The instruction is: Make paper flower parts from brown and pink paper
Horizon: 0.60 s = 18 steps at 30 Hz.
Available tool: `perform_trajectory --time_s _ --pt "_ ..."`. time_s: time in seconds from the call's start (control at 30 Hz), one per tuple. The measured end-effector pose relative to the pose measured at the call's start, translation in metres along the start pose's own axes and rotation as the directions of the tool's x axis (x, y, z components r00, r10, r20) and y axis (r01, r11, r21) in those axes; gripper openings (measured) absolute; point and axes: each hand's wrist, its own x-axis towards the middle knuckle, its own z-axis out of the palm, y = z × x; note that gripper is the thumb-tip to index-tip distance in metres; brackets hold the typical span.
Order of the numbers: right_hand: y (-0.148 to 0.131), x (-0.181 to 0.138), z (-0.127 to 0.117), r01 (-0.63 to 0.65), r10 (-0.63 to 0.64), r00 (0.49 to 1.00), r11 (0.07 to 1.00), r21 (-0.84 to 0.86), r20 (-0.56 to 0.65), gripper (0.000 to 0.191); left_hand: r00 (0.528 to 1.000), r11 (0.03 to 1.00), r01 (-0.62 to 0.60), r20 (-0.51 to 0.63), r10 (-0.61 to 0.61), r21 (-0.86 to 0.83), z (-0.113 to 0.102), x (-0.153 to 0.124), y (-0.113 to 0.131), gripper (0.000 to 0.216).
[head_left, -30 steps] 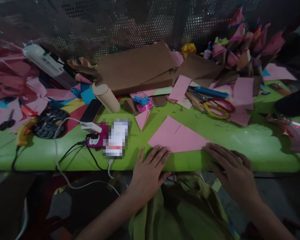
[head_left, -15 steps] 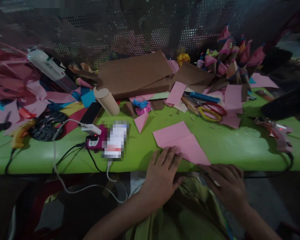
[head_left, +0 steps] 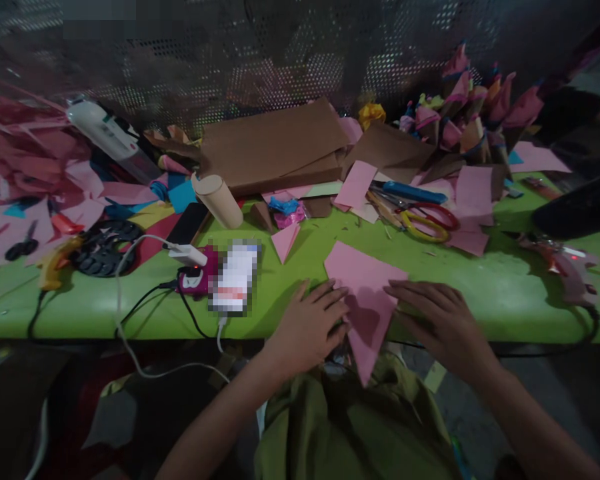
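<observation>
A folded pink paper point(head_left: 367, 300), kite-shaped, lies at the near edge of the green table point(head_left: 275, 293), its narrow point hanging over the edge towards my lap. My left hand point(head_left: 310, 327) rests at the paper's left side, fingers stretched out and fingertips touching its edge. On the opposite side, my right hand point(head_left: 437, 317) lies with straight fingers, their tips on the paper's right edge. Both hands are open. Beyond them sits a small folded pink piece point(head_left: 285, 241).
Left of the paper are a phone point(head_left: 236, 277) on a cable, a pink power adapter point(head_left: 197, 273) and a cardboard tube point(head_left: 220, 202). Scissors point(head_left: 425, 227) and a blue cutter point(head_left: 414, 192) lie behind. Glue guns point(head_left: 563, 267) rest at both sides. Brown sheets point(head_left: 275, 143) are stacked at the back.
The pink paper has turned so its narrow point faces me. My right hand has moved up from below the table edge onto the paper's right side; my left hand has shifted slightly left.
</observation>
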Motion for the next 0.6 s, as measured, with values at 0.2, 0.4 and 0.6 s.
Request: perform_trajectory --time_s 0.2,0.4,0.6 --pt "0.009 0.006 0.014 0.108 -0.095 0.986 0.99 -0.089 0.138 0.043 1.0 0.997 0.011 0.027 -0.013 0.071 -0.015 0.015 -0.006 0.039" --pt "-0.025 -0.025 0.001 -0.077 0.087 0.996 0.951 -0.298 0.018 0.039 0.999 0.969 -0.054 0.018 0.051 0.24 -0.002 0.028 0.013 0.041" --pt "-0.034 -0.038 -0.008 -0.065 0.075 0.996 0.982 -0.179 0.053 0.036 0.997 0.956 -0.057 0.062 0.041 0.288 0.001 0.04 0.024 0.041"
